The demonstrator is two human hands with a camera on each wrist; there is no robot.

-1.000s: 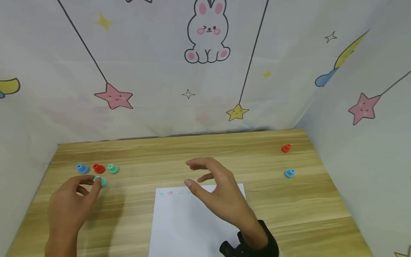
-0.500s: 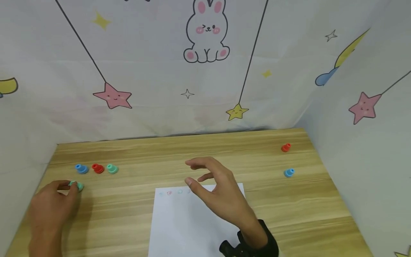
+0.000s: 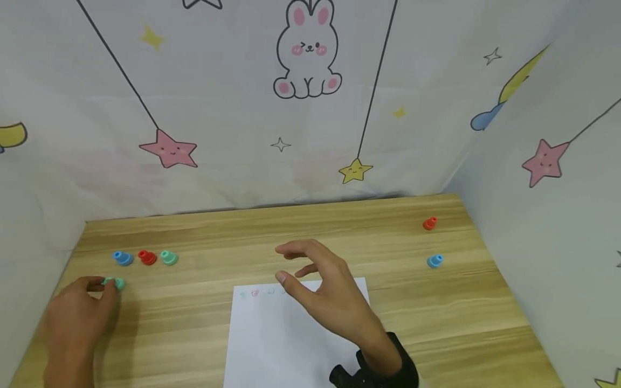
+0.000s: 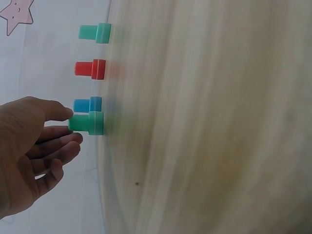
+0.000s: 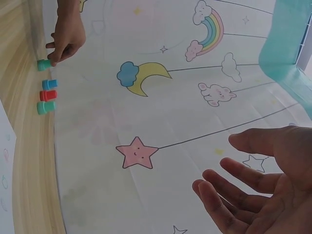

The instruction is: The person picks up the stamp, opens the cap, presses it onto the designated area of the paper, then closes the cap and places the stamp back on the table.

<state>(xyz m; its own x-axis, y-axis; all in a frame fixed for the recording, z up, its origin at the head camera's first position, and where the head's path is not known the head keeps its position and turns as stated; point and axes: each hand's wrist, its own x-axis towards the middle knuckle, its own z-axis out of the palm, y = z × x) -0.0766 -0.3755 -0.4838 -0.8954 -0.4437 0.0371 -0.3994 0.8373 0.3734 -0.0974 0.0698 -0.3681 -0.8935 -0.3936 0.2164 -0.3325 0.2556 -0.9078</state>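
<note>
My left hand [image 3: 80,315] pinches the handle of a green stamp [image 3: 119,284] between thumb and fingers at the left of the table. In the left wrist view this green stamp [image 4: 96,123] stands upright with its wide base on the wood. Just behind it a blue stamp [image 3: 123,258], a red stamp [image 3: 147,257] and another green stamp [image 3: 168,257] stand in a row. Over a white sheet of paper [image 3: 291,339] hovers my right hand [image 3: 335,299], fingers loosely bent, with nothing in it. Small faint coloured prints run along the paper's top edge, partly hidden by that hand.
Toward the right of the wooden table [image 3: 466,323] stand a red stamp [image 3: 429,223] and a blue stamp [image 3: 435,261], apart from each other. White cloth walls [image 3: 223,118] with cartoon drawings close off the table's back and sides. A black wrist strap [image 3: 388,366] sits on the right wrist.
My left hand has carried the green stamp leftward and down to a spot in front of the row; over the last half second it has stayed there. The right hand holds its pose.
</note>
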